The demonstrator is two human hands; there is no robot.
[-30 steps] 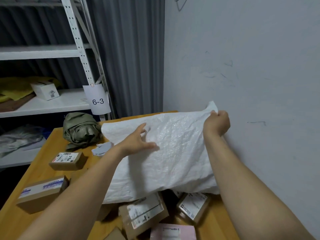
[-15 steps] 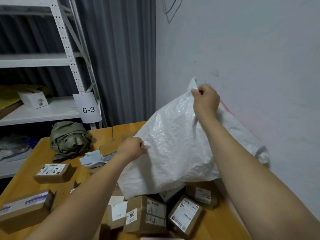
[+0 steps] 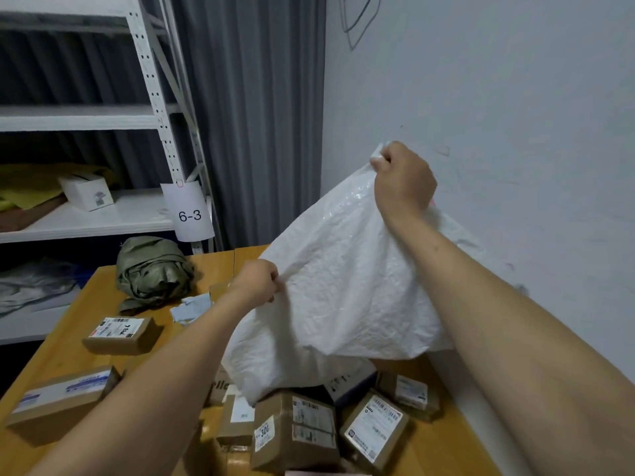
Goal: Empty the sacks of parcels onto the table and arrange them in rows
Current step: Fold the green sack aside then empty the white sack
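Observation:
A white woven sack hangs upside down over the wooden table. My right hand grips its top corner, raised near the wall. My left hand pinches the sack's left edge lower down. Several brown cardboard parcels lie under the sack's mouth, among them one with a "300" sticker and one with a white label. Two more parcels lie apart on the table's left side. The sack hides whatever is still inside it.
A crumpled olive-green sack sits at the table's far side, with a small pale packet beside it. White metal shelving with a "6-3" tag stands behind. The grey wall runs along the table's right edge.
My right hand lifted the sack's corner higher and my left hand closed on its left edge. The sack tipped up and more parcels came into view beneath it.

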